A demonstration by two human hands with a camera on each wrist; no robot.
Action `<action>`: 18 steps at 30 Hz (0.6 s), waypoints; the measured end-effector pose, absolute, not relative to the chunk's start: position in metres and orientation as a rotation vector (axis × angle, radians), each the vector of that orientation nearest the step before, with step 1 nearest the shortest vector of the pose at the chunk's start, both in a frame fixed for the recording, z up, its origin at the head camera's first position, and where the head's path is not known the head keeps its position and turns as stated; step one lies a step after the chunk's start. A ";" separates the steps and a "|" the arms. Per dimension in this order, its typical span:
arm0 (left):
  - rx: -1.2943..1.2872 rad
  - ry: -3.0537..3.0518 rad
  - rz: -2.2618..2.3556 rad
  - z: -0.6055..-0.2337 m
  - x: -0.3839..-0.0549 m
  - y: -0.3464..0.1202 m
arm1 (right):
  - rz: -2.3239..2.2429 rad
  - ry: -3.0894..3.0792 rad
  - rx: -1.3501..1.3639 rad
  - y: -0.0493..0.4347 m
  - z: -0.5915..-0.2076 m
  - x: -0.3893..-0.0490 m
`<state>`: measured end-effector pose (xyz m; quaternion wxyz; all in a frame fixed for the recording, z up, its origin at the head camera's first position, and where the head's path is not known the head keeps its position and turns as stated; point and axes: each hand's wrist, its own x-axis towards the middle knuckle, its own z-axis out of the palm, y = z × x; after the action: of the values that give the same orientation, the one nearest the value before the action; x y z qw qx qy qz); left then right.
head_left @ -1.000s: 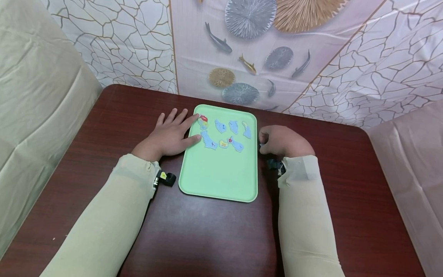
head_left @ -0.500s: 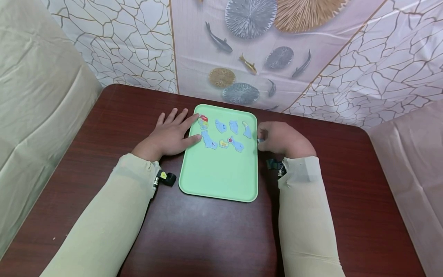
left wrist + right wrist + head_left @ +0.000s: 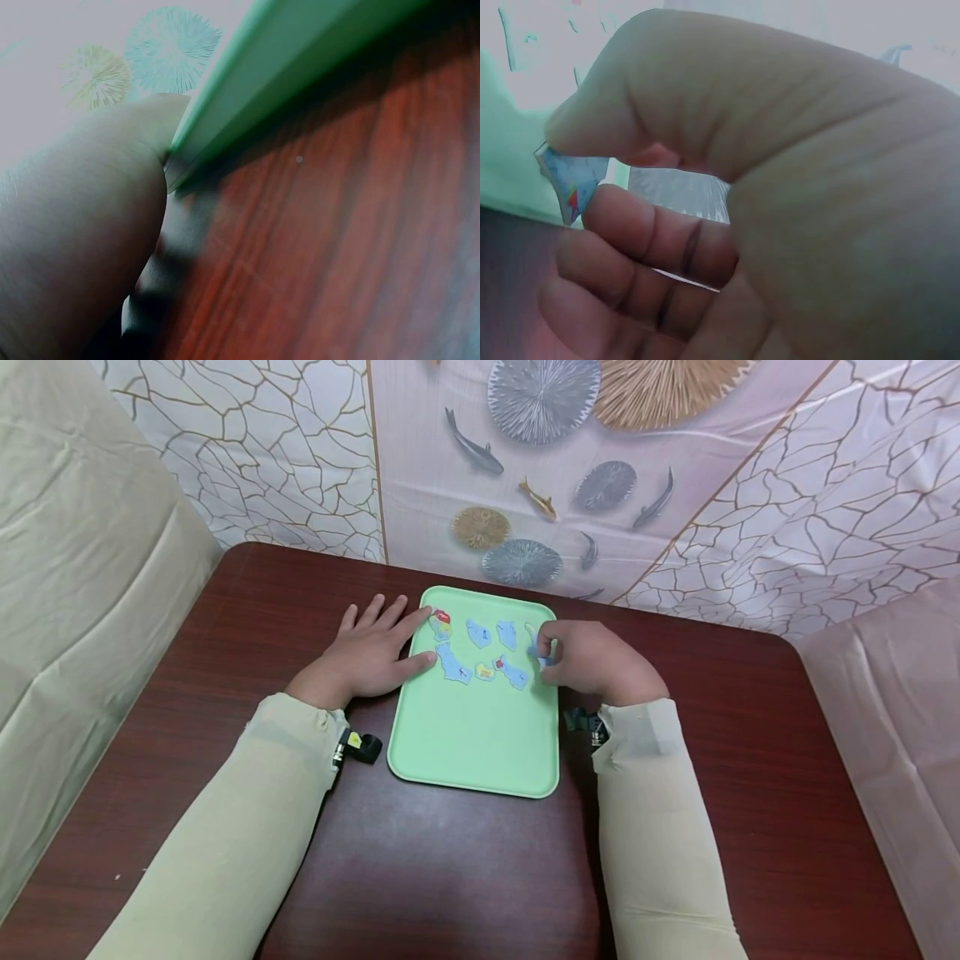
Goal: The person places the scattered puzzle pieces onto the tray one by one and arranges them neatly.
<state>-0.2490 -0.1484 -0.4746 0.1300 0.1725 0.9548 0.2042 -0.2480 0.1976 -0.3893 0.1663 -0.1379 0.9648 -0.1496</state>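
Note:
A light green tray (image 3: 472,739) lies on the table, with several small flat puzzle pieces in its far half. My left hand (image 3: 363,656) rests spread at the tray's left side, thumb and index finger reaching over the rim. Its index fingertip is by a red and yellow piece (image 3: 441,627), its thumb tip by a blue piece (image 3: 452,665). Over the tray's right rim, my right hand (image 3: 603,662) pinches a small blue puzzle piece (image 3: 577,180) with a red mark. Behind its fingers, a blue and cream piece (image 3: 532,633) is partly hidden.
Other pieces in the tray include two blue ones, one of them a blue piece (image 3: 507,635), and a small yellow piece (image 3: 483,672). The dark wooden table (image 3: 420,868) extends around the tray. A patterned cloth (image 3: 300,460) hangs behind its far edge.
My right hand has moved left from beside the tray to over its right rim, carrying the pinched puzzle piece. My left hand and the other pieces have stayed put.

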 end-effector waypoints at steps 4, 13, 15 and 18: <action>0.501 2.773 0.594 -0.474 -0.248 -0.149 | -0.401 2.747 -0.399 0.193 -0.393 -0.249; 0.505 2.767 0.606 -0.474 -0.248 -0.149 | -0.408 2.728 -0.383 0.190 -0.397 -0.249; 0.505 2.770 0.605 -0.474 -0.248 -0.149 | -0.402 2.721 -0.376 0.190 -0.399 -0.250; 0.505 2.773 0.605 -0.474 -0.248 -0.149 | -0.391 2.714 -0.371 0.189 -0.400 -0.250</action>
<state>-0.2482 -0.1492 -0.4745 0.1291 0.1738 0.9539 0.2080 -0.2503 0.1887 -0.4004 0.1862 -0.1318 0.9637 -0.1389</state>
